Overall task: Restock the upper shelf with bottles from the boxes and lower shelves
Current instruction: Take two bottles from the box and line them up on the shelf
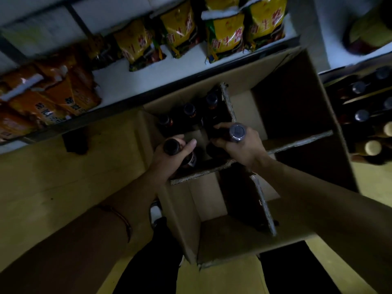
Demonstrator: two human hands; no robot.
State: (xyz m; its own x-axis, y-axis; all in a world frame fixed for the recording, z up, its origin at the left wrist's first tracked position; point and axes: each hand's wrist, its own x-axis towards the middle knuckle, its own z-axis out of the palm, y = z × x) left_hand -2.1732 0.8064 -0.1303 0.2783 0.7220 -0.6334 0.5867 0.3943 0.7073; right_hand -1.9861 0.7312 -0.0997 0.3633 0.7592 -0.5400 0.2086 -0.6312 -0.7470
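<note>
An open cardboard box (214, 236) with cardboard dividers stands on the floor below me. Its far left compartment holds three upright dark bottles (189, 110). My left hand (169, 158) grips the neck of a dark bottle (172, 147) at the compartment's near edge. My right hand (239, 148) grips another dark bottle with a foil-wrapped cap (237, 131) just right of it. Both bottles are partly hidden by my fingers.
A white low shelf (118, 81) behind the box carries yellow snack bags (226, 37) and orange packs (55, 94). More capped bottles (361, 115) stand on a lower shelf at the right. The other box compartments look empty. The yellowish floor (63, 177) lies to the left.
</note>
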